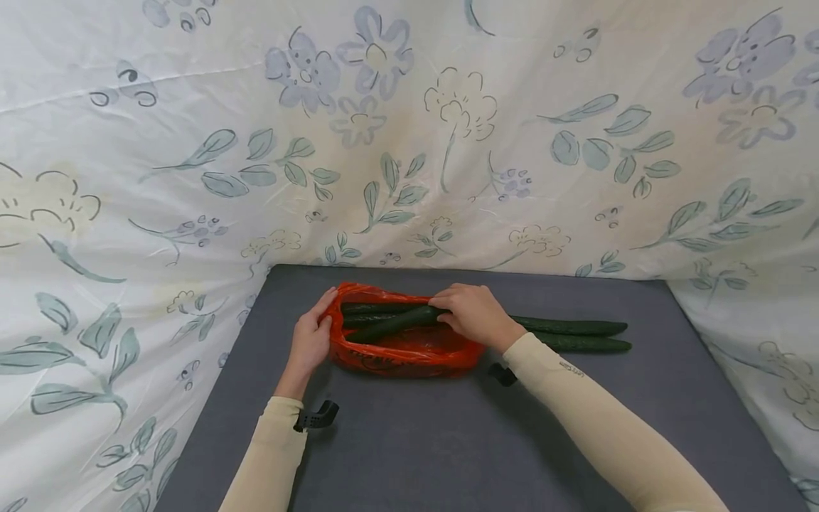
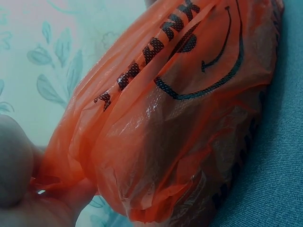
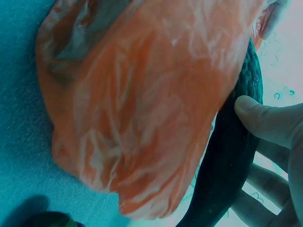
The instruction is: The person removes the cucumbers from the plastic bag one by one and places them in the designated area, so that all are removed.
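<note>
A red plastic bag [image 1: 397, 363] with black lettering lies on the grey table, its mouth spread upward. At its left end, my left hand [image 1: 312, 340] pinches the rim between thumb and fingers; the left wrist view shows the thin plastic [image 2: 132, 156] gathered there. My right hand [image 1: 473, 314] grips a dark green cucumber [image 1: 399, 323], which slants down into the bag's opening. Thumb and fingers close round that cucumber [image 3: 227, 151] in the right wrist view, beside the bag's wall [image 3: 142, 104]. Other cucumbers [image 1: 377, 308] lie inside, along the bag's far side.
To the right of the bag, two more cucumbers lie side by side on the table, the farther one [image 1: 576, 326] and the nearer one [image 1: 589, 344]; my right hand and sleeve hide their left ends. Floral cloth [image 1: 448, 178] hangs behind the table [image 1: 409, 441] and along its sides.
</note>
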Motion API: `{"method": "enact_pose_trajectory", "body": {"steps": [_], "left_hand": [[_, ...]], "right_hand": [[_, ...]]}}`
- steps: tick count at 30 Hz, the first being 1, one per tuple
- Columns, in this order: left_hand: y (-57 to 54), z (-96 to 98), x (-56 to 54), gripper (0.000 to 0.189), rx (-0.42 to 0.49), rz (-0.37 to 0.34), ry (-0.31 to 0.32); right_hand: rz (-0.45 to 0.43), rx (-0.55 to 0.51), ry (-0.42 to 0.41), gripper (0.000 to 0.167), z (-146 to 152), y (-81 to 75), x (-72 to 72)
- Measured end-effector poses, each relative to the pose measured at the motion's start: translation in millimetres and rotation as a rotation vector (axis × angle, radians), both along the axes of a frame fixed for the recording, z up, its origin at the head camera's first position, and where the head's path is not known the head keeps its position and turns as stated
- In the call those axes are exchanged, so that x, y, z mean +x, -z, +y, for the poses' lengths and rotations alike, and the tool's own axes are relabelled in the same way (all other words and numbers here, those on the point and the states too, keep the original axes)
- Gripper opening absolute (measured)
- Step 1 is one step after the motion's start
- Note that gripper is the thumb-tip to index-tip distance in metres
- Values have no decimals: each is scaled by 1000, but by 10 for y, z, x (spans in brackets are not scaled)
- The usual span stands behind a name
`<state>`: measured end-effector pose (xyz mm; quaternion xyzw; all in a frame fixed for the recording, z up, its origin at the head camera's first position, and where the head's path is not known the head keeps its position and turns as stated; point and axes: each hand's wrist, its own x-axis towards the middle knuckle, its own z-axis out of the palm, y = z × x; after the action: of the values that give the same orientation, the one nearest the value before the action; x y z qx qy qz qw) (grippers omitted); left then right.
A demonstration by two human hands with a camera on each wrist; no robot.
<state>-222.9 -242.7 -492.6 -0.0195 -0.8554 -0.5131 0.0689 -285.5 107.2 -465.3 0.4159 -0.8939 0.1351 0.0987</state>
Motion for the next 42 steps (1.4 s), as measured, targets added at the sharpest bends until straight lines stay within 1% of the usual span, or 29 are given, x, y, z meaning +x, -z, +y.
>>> {"method": "enact_pose_trajectory", "body": {"steps": [6,13,19,29,37,42], "left_hand": [[-1,0,-6,56,2,-1,-5],[11,0,-15,56,15,-2,-8],[1,-2,-8,56,21,-8,-6],[1,3,-8,56,24,10,-5],[-5,16,-14,55,28,8,-11],[1,24,-19,55,24,12,-12]], "right_hand": [[-39,-37,16,37,128,-41,29],[-49,-65,49,36,286,-97,65],[-80,-98,59,37,426,-123,87],[-51,-144,60,39,720,-97,115],[-58,-169,64,39,984,-54,154],[-41,-190,75,40,1145,-58,189]]}}
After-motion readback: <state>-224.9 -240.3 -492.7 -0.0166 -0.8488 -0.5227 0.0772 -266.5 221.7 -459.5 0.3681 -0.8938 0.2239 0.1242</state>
